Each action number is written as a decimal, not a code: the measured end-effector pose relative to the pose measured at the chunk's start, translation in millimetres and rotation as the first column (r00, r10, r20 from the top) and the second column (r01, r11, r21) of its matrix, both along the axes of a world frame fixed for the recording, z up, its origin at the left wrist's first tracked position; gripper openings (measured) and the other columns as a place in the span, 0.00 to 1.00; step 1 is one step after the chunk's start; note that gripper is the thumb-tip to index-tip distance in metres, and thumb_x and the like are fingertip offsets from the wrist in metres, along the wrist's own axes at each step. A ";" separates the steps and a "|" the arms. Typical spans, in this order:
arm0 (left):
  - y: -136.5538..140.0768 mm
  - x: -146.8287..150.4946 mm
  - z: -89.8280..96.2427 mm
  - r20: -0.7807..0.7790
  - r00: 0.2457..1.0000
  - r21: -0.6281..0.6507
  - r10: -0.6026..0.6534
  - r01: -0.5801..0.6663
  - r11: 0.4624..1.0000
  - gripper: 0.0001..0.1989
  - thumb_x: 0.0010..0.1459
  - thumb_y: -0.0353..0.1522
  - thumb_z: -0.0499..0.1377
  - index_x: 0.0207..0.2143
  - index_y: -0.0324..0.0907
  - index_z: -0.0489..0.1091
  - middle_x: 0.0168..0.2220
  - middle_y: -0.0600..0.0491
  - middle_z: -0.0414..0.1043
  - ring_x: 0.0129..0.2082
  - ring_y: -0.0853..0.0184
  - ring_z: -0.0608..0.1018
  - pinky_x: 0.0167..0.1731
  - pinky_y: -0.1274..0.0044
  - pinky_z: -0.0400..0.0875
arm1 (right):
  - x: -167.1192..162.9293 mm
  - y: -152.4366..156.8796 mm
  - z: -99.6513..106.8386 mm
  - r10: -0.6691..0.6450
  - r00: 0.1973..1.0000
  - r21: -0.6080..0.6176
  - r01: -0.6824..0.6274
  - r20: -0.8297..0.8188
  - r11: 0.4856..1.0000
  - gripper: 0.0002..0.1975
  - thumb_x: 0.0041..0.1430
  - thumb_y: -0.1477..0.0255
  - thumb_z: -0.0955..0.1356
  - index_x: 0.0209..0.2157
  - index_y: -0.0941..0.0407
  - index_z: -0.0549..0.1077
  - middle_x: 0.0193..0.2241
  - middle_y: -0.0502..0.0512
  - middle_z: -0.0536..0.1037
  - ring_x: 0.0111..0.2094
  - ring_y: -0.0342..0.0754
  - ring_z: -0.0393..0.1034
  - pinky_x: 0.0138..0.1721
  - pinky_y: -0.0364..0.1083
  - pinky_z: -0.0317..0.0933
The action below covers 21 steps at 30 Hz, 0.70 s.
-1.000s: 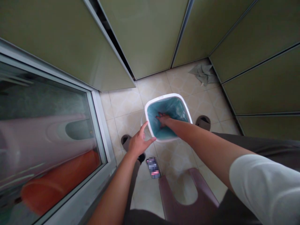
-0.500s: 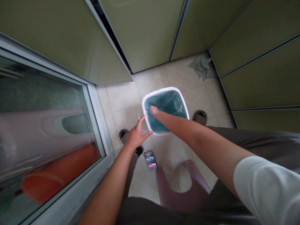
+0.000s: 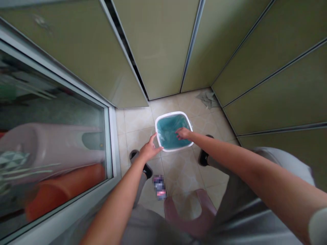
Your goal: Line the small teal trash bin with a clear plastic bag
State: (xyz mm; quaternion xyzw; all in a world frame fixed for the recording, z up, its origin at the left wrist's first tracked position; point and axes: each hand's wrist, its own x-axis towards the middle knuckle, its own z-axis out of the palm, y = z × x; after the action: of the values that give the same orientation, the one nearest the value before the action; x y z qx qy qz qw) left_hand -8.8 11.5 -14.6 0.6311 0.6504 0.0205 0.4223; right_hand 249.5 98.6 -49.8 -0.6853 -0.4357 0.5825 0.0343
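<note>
A white-rimmed bin (image 3: 174,149) stands on the tiled floor, lined with a teal plastic bag (image 3: 167,127). My left hand (image 3: 149,149) is at its near left corner, thumb and fingers spread, the tips touching the rim. Over the right part of the opening is my right hand (image 3: 182,133), fingers loosely apart, with nothing visible in them. The bag lies smooth over the inside walls; what is at the bottom cannot be made out.
A pink plastic stool (image 3: 190,217) is between my legs, with a blurred, pixelated object (image 3: 159,187) by it. A grey cloth (image 3: 208,98) lies near the cabinets (image 3: 163,51). On the left is a glass door (image 3: 111,143) with an orange container (image 3: 68,187) behind it.
My right hand has risen from deep inside the bin and shifted right, near the rim. My left hand stays at the corner. The view has tilted, and more of the right foot shows.
</note>
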 end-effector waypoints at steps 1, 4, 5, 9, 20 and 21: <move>-1.6 3.2 1.2 -0.006 1.000 -0.006 -0.003 0.003 1.000 0.49 0.57 0.50 0.64 0.74 0.50 0.44 0.29 0.60 0.72 0.30 0.66 0.78 0.33 0.78 0.66 | 8.6 -6.4 12.6 -0.022 0.999 0.002 0.022 -0.046 1.000 0.13 0.71 0.71 0.64 0.49 0.61 0.76 0.36 0.60 0.82 0.27 0.44 0.76 0.31 0.41 0.69; -8.3 15.9 6.3 -0.071 0.997 -0.018 -0.004 0.002 1.000 0.49 0.59 0.47 0.64 0.75 0.50 0.43 0.30 0.58 0.75 0.33 0.65 0.79 0.33 0.79 0.66 | 31.7 -29.5 46.9 -0.149 0.965 0.046 0.163 -0.214 0.986 0.15 0.72 0.71 0.61 0.53 0.60 0.74 0.40 0.60 0.82 0.26 0.41 0.75 0.29 0.39 0.68; -11.2 20.4 8.4 -0.106 0.994 -0.008 0.001 -0.002 1.000 0.47 0.59 0.46 0.63 0.75 0.51 0.44 0.31 0.57 0.76 0.34 0.65 0.79 0.33 0.79 0.66 | 39.8 -39.3 56.1 -0.181 0.950 0.062 0.203 -0.256 0.977 0.15 0.71 0.71 0.61 0.52 0.60 0.73 0.39 0.60 0.81 0.25 0.40 0.74 0.28 0.39 0.68; -26.7 33.0 20.3 -0.195 0.981 0.091 -0.006 0.024 0.996 0.34 0.63 0.42 0.60 0.70 0.52 0.59 0.39 0.53 0.79 0.40 0.64 0.80 0.37 0.77 0.67 | 75.7 -90.9 73.3 -0.211 0.940 0.117 0.249 -0.267 0.961 0.13 0.69 0.72 0.62 0.49 0.59 0.75 0.36 0.57 0.80 0.22 0.39 0.71 0.23 0.38 0.63; -95.4 70.4 57.1 0.291 0.924 -0.036 0.247 -0.247 0.968 0.32 0.59 0.32 0.64 0.65 0.37 0.66 0.23 0.62 0.64 0.21 0.74 0.65 0.30 0.80 0.64 | 108.6 -187.1 59.3 -0.132 0.990 0.159 0.122 0.052 0.980 0.23 0.61 0.74 0.67 0.59 0.60 0.70 0.18 0.43 0.66 0.17 0.40 0.60 0.19 0.38 0.53; -92.0 74.8 73.7 0.384 0.887 0.017 0.256 -0.284 0.959 0.36 0.59 0.32 0.64 0.69 0.37 0.61 0.22 0.64 0.60 0.21 0.75 0.63 0.29 0.81 0.63 | 108.1 -174.5 77.0 -0.124 0.992 0.238 0.120 0.003 0.964 0.29 0.61 0.75 0.67 0.64 0.59 0.65 0.18 0.42 0.65 0.18 0.40 0.60 0.20 0.38 0.55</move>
State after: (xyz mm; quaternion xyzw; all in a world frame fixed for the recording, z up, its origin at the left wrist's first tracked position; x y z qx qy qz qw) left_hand 66.0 -80.5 59.1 0.5335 0.6371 0.2236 0.5094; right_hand 357.6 -75.9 27.2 -0.7069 -0.4594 0.5170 0.1479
